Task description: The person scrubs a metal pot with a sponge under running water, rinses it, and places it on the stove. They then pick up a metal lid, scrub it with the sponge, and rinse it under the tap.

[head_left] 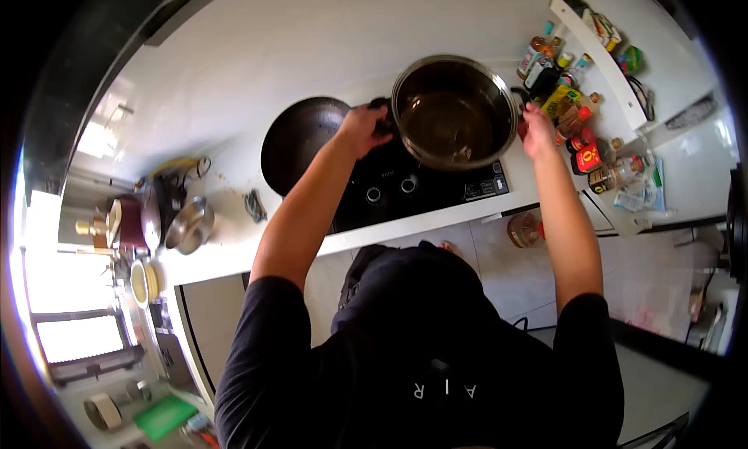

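Note:
A wide metal pot (454,113) with some clear liquid in it is over the right side of the black stovetop (380,206). My left hand (367,130) grips the pot's dark left handle, and my right hand (536,130) is closed around the right handle. Whether the pot's base rests on the burner cannot be told. A dark wok (301,136) stands on the left side of the stove, partly behind my left forearm. Two round knobs (373,195) are at the stove's front.
Sauce bottles (584,151) crowd the counter at the right, beneath a white shelf (602,57). A crumpled dark cloth (255,206) and a steel bowl (190,225) lie left of the wok. A jar (524,230) with a red lid is on the floor below the counter.

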